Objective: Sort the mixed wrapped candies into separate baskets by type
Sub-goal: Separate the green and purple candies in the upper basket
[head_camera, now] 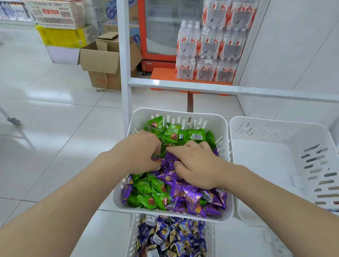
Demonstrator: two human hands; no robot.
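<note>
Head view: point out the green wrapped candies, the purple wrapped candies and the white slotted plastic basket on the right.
green wrapped candies (173, 132), head view, far-end wrapper
purple wrapped candies (191, 196), head view, near-end wrapper
white slotted plastic basket (265, 161), head view, bare floor

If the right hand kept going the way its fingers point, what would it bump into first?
Most likely the left hand, just ahead of the right hand; depth is unclear, so possibly the green candies instead.
</note>
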